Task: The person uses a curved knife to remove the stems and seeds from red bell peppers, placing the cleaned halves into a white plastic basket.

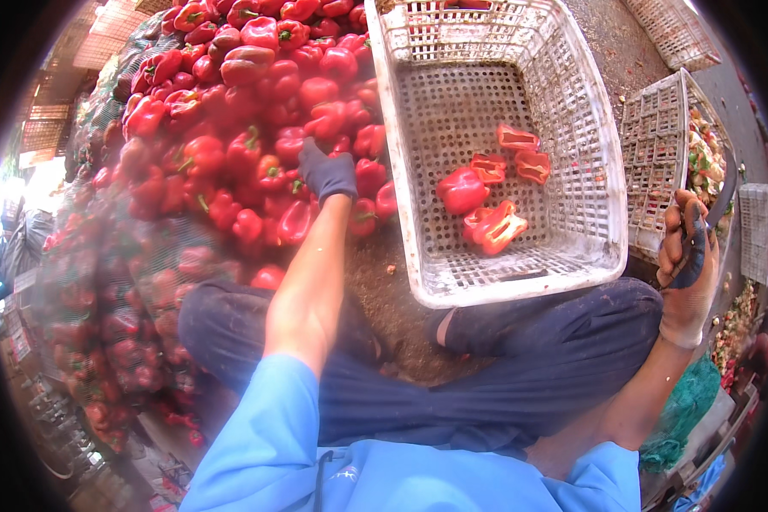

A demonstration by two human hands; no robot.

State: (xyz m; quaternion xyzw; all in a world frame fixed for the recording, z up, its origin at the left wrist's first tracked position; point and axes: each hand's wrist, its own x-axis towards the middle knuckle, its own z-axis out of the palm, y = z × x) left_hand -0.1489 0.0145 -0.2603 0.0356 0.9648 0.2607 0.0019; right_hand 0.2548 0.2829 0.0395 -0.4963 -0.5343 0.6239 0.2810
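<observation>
My left hand [327, 173], in a dark glove, reaches into a big heap of red bell peppers [243, 152]. Its thumb and a finger are apart against the peppers, and nothing shows between them. Off to the right, my right hand [689, 264] wears a light glove with dark patches. Its fingers curl around a dark, curved, blade-like tool [726, 192] whose grip is mostly hidden. A white plastic crate [602, 188] stands in front of my knees, holding several cut pepper pieces [497, 229] and what looks like a whole red pepper [462, 190].
Full mesh sacks of peppers [128, 316] lie to the left. Right of the crate, a second crate [654, 154] sits beside pale and green scraps [704, 145]. Green netting [681, 414] lies by my right arm. My crossed legs [520, 375] border the white crate's near edge.
</observation>
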